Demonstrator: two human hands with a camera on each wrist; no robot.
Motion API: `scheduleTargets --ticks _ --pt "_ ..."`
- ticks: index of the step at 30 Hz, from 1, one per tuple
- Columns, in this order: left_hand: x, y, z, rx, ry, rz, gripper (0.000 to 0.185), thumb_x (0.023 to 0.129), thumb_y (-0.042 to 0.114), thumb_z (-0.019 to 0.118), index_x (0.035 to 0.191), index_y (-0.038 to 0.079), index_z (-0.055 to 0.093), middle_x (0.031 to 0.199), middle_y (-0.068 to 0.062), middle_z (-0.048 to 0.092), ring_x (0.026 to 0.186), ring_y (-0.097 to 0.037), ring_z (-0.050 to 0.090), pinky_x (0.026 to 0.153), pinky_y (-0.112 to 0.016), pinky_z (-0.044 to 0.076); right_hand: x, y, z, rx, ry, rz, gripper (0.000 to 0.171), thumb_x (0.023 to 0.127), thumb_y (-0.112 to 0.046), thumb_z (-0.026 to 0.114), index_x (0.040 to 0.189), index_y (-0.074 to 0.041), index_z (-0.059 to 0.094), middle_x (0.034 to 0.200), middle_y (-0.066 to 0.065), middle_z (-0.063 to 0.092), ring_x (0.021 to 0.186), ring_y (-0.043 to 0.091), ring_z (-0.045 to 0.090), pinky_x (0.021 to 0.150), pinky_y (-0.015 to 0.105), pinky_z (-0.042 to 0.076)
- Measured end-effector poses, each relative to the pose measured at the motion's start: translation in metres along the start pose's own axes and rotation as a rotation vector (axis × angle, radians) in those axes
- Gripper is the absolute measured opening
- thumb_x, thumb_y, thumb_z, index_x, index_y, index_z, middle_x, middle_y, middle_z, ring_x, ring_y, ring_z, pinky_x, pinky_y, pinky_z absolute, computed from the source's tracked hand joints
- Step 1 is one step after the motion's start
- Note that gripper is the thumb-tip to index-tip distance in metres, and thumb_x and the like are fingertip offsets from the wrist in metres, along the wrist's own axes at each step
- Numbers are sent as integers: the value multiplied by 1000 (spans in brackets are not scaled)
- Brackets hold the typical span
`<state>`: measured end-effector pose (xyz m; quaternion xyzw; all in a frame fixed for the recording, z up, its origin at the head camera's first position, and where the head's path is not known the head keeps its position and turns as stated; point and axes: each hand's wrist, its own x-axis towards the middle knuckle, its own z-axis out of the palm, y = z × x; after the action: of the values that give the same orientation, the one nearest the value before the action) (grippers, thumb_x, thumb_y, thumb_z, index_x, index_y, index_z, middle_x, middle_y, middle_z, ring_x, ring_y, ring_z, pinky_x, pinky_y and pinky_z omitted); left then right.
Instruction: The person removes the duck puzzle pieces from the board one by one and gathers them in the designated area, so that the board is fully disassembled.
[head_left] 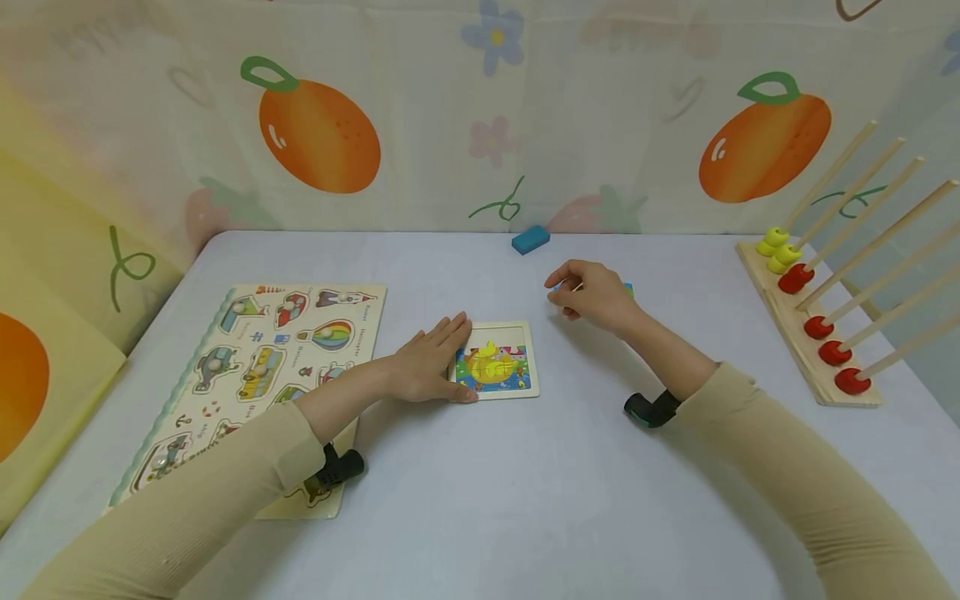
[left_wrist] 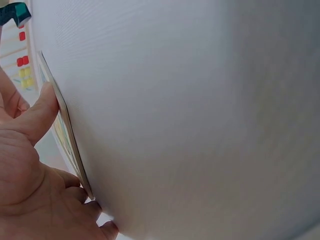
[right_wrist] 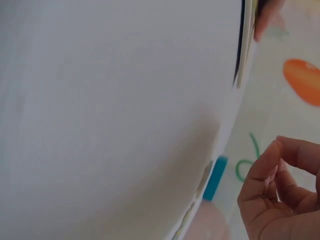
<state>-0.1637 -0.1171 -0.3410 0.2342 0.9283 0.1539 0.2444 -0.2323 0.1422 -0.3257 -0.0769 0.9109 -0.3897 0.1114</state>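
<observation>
At the far left, a large picture board [head_left: 377,310] of vehicles lies on the white tabletop [head_left: 525,483], partly under my forearm. A small black device [head_left: 333,468] sits at that wrist. My left hand [head_left: 427,362] rests against the left side of a small framed puzzle [head_left: 534,367], fingers straight and together, thumb spread apart along its near edge. The puzzle lies flat near the middle of the tabletop; a yellow duck [head_left: 492,367] fills its lower part, and the tray's pale floor shows along the far side. Beyond it, a blue block [head_left: 531,240] lies near the back edge. My right hand [head_left: 592,293] hangs to the right of the puzzle, fingers loosely curled, thumb and forefinger tips nearly meeting with nothing visible between them. Colourful pieces [head_left: 629,290] peek out from behind it, mostly hidden. At the far right stands a wooden counting rack [head_left: 787,310] with yellow and red beads on its rods.
</observation>
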Motion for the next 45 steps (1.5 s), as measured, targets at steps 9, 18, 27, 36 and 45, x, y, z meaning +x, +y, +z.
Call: scheduleTargets --ticks 9,18,27,36,45 --pt "0 1 -3 -6 -8 1 101 84 51 61 150 4 1 159 -10 -8 148 -30 -7 118 -55 6 -6 -17 24 -12 -93 -59 23 88 -20 62 108 -10 61 83 6 55 69 17 60 64 23 53" --pt "0 -1 -2 21 -4 -1 101 83 53 60 150 5 2 159 -10 -7 148 -31 -5 117 -57 8 -12 -33 44 -37 -177 -141 21 87 -18 63 105 -8 62 79 5 55 63 17 58 58 20 48" --pt "-2 -1 -3 30 -1 11 100 84 54 58 150 5 2 159 -10 -7 147 -32 -5 117 -57 8 -17 -44 63 -107 -258 -193 20 87 -18 62 106 -11 59 77 2 56 63 14 54 59 19 44" --pt "-4 3 -5 33 8 9 100 85 53 58 149 2 1 158 -14 -8 147 -34 -4 116 -59 9 -20 -43 71 -156 -287 -270 23 84 -15 67 105 -11 59 76 1 57 67 12 51 62 19 44" --pt "-2 0 -3 42 7 -3 103 84 56 58 149 0 0 158 -15 -9 147 -34 -4 116 -58 10 -20 -42 72 -183 -309 -282 30 81 -18 71 106 -9 58 75 1 56 65 12 51 60 19 43"
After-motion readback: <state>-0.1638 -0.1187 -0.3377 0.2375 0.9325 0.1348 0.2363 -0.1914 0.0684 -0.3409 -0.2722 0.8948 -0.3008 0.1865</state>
